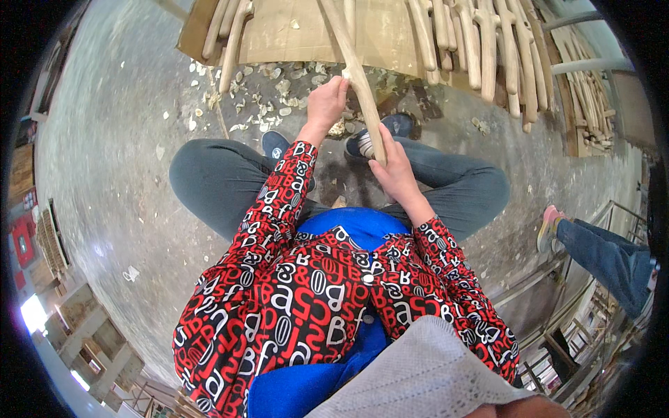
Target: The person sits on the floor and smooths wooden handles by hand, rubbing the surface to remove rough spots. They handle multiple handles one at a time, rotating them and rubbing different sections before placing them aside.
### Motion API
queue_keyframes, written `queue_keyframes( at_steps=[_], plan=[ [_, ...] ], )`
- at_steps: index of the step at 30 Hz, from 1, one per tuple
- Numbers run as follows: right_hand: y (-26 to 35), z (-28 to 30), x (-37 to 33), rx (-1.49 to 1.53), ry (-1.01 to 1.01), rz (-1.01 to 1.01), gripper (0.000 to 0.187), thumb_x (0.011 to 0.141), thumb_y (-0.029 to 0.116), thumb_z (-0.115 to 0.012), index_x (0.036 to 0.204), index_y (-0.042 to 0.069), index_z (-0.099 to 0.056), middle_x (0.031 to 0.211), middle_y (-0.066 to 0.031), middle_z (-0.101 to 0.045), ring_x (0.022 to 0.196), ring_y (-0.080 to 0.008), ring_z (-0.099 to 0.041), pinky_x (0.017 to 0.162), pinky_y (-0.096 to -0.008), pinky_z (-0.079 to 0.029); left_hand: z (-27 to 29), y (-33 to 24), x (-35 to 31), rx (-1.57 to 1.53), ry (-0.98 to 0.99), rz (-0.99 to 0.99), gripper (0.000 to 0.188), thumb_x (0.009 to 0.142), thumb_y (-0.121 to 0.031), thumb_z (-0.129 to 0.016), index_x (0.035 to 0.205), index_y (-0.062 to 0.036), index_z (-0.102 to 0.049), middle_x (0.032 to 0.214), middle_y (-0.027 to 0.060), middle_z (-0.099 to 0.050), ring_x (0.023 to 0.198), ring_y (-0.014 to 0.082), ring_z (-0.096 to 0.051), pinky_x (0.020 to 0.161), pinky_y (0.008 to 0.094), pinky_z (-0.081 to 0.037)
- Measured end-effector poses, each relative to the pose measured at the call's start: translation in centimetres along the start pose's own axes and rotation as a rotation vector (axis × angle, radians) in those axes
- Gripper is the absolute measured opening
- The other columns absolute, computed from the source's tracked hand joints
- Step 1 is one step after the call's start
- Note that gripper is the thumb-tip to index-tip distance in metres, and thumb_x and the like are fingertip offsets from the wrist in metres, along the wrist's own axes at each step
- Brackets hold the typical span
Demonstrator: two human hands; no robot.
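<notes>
I sit with knees apart over a grey concrete floor. My right hand [394, 166] grips the near end of a long pale wooden piece [352, 63] that slants up and away between my feet. My left hand [327, 103] is closed against the same piece higher up, fingers pinched at a small pale tool or chip; what it holds is too small to tell. Both sleeves are red, black and white patterned.
Pale wood shavings [268, 97] litter the floor ahead of my dark shoes [363, 141]. Several carved wooden pieces [488, 49] lie on a cardboard sheet [293, 31] at the top. Another person's jeans leg and pink shoe [550, 226] are at right. Wooden racks [90, 334] stand lower left.
</notes>
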State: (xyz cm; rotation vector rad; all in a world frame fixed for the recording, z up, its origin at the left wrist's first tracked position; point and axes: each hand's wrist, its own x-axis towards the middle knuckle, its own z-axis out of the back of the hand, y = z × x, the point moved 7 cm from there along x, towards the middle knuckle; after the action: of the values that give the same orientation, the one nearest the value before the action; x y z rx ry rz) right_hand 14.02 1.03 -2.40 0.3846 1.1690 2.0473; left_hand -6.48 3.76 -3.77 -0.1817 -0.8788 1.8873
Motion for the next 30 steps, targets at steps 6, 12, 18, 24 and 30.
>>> queue_keyframes(
  at_steps=[6, 12, 18, 24, 30],
  plan=[
    [-0.2, -0.3, -1.3, 0.018, 0.046, -0.006, 0.081, 0.075, 0.005, -0.063, 0.145, 0.013, -0.022, 0.102, -0.0198, -0.050, 0.095, -0.0395, -0.050, 0.086, -0.0437, -0.042, 1.8, 6.2, 1.8, -0.492, -0.186, 0.281, 0.031, 0.095, -0.028, -0.046, 0.080, -0.0028, -0.056, 0.062, 0.0080, -0.060, 0.058, 0.0221, -0.060, 0.055, 0.0365, -0.046],
    [-2.3, -0.3, -2.0, -0.025, -0.033, -0.059, 0.079, 0.074, 0.004, -0.062, 0.143, 0.009, -0.024, 0.107, -0.0224, -0.049, 0.099, -0.0405, -0.049, 0.090, -0.0429, -0.041, -3.3, 3.9, -1.8, -0.783, 0.376, 0.734, 0.041, 0.089, -0.041, -0.058, 0.102, -0.0021, -0.055, 0.078, 0.0055, -0.057, 0.063, 0.0137, -0.057, 0.056, 0.0271, -0.047],
    [-3.5, -2.2, -2.6, 0.031, 0.056, -0.123, 0.081, 0.073, 0.004, -0.064, 0.142, 0.007, -0.023, 0.116, -0.0229, -0.048, 0.111, -0.0380, -0.048, 0.096, -0.0416, -0.039, -5.2, 2.5, -3.3, -1.119, 0.398, 0.796, 0.026, 0.092, -0.024, -0.048, 0.103, -0.0017, -0.054, 0.085, 0.0081, -0.058, 0.067, 0.0150, -0.059, 0.060, 0.0277, -0.051],
    [-3.8, -2.1, -2.9, -0.003, 0.081, -0.184, 0.081, 0.074, 0.004, -0.063, 0.144, 0.007, -0.021, 0.120, -0.0236, -0.047, 0.114, -0.0379, -0.046, 0.098, -0.0408, -0.038, -5.5, 2.8, -2.8, -1.061, 0.451, 0.649, 0.026, 0.090, -0.019, -0.042, 0.092, 0.0015, -0.057, 0.081, 0.0068, -0.059, 0.067, 0.0147, -0.058, 0.065, 0.0258, -0.049],
    [-3.5, -2.5, -3.2, 0.100, 0.084, -0.144, 0.085, 0.074, 0.004, -0.061, 0.146, 0.010, -0.017, 0.132, -0.0255, -0.043, 0.123, -0.0381, -0.045, 0.101, -0.0405, -0.037, -6.1, 3.0, -3.2, -1.089, 0.464, 0.731, 0.024, 0.089, -0.017, -0.040, 0.090, -0.0004, -0.057, 0.076, 0.0050, -0.058, 0.059, 0.0129, -0.056, 0.053, 0.0266, -0.048]
  ],
)
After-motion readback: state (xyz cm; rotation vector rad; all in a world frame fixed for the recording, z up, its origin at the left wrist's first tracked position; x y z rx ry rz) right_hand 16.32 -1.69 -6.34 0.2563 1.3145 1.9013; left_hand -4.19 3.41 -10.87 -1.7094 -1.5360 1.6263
